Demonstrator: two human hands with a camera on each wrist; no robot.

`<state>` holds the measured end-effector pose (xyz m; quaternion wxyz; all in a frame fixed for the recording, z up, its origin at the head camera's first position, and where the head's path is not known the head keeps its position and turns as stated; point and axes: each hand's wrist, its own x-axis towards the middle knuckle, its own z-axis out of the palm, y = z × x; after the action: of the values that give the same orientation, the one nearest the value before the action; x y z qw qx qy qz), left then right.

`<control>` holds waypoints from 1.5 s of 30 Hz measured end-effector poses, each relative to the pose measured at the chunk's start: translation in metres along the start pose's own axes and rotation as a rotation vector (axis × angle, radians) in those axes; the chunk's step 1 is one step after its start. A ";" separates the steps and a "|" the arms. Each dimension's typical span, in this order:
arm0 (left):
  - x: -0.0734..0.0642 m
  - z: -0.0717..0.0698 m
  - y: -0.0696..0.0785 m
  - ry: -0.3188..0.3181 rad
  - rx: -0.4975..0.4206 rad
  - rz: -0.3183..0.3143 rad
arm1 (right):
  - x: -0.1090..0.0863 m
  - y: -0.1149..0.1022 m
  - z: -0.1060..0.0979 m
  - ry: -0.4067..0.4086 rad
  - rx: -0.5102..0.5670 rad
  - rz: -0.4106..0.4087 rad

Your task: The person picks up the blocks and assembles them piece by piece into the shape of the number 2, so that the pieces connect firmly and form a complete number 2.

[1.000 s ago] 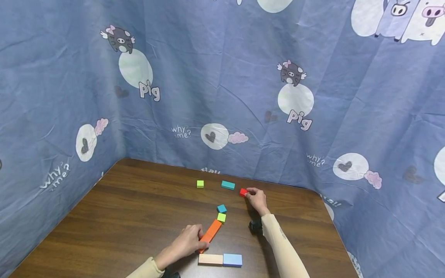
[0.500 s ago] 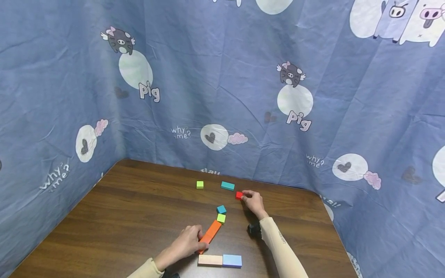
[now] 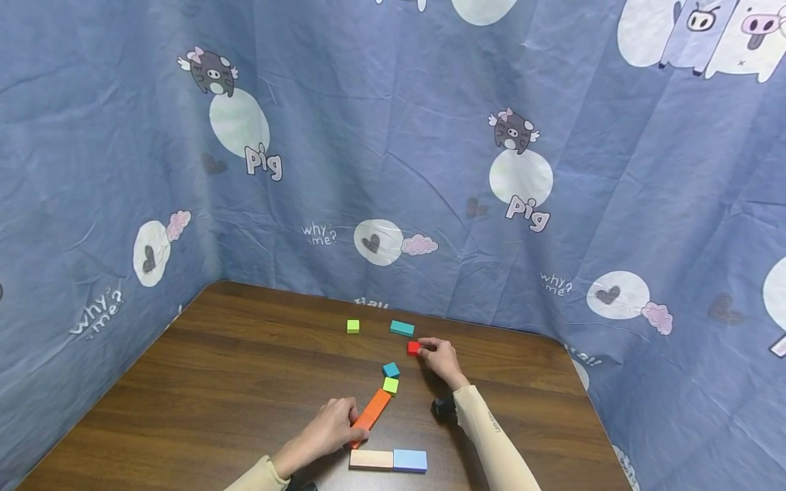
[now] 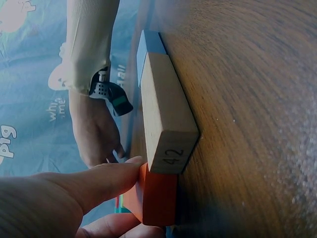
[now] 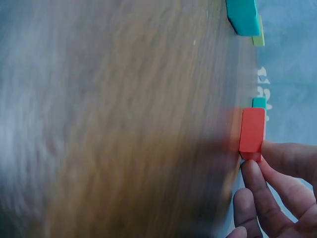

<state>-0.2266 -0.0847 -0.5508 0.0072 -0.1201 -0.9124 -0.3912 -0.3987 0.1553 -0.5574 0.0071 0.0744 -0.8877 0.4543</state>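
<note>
My left hand (image 3: pixel 334 424) pinches the near end of an orange block strip (image 3: pixel 376 408) lying slantwise on the table. In the left wrist view, thumb and fingers sit on either side of the orange end (image 4: pixel 159 196). A lime cube (image 3: pixel 390 386) lies at the strip's far end, with a teal cube (image 3: pixel 391 369) just beyond it. My right hand (image 3: pixel 439 360) pinches a small red block (image 3: pixel 413 348) between thumb and fingertips, low over the table behind the teal cube. The right wrist view shows the red block's long face (image 5: pixel 252 130).
A natural wood block (image 3: pixel 371 459), marked 42 in the left wrist view, and a light blue block (image 3: pixel 410 460) lie end to end in front. Farther back are a teal block (image 3: pixel 402 328) and another lime block (image 3: pixel 353 326). A patterned blue curtain (image 3: pixel 393 170) hangs behind the table (image 3: pixel 245 382).
My right hand has moved left and slightly nearer with the red block, toward the teal cube. My left hand stays at the orange strip.
</note>
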 end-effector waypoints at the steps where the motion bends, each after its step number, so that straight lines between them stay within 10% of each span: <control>1: 0.000 0.000 0.000 0.000 -0.001 -0.002 | 0.000 -0.001 0.001 -0.009 0.005 -0.013; 45: 0.001 0.000 0.000 -0.017 0.002 -0.028 | -0.002 -0.019 0.027 -0.056 0.016 -0.073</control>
<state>-0.2277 -0.0844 -0.5507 -0.0056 -0.1108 -0.9144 -0.3893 -0.3924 0.1227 -0.5578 -0.0017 0.1195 -0.8805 0.4587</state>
